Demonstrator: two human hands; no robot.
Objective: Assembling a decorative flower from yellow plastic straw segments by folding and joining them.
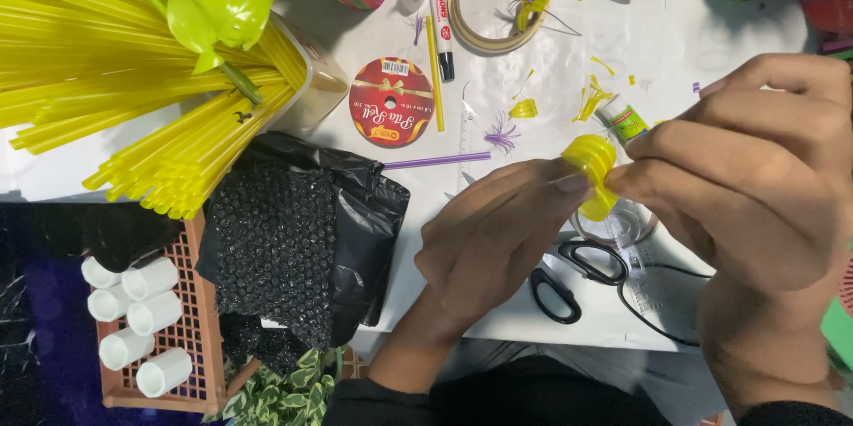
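Right of centre in the frame, both hands meet over a small yellow coiled straw piece [591, 173], a curled bundle of plastic loops. The left hand [498, 235] comes up from the lower middle, its grip closed, with the fingertips [569, 184] pressed against the coil's left side. The right hand [755, 177], large in the right of the frame, pinches the coil from the other side, so its grip is also closed on the same piece. The coil is held above the white counter [675, 35], just over a clear round container [622, 226].

Below the hands, black-handled scissors [577, 279] lie on the counter. Just above the coil stands a small glue tube [626, 121] with a green label, and yellow straw scraps [591, 102] are scattered near it. A purple straw [435, 160] lies left of the hands, and a red round ribbon spool [391, 102] sits above that. A roll of tape [493, 0] and a marker [440, 8] lie at the upper middle.

At the upper left, a big sheaf of yellow straws [115, 79] fans out of a clear tub, with a lime-green artificial flower [218, 13] among them. A black bag of bubble wrap [302, 230] lies in the lower left middle, beside an orange crate [191, 337] holding white tubes [133, 319].
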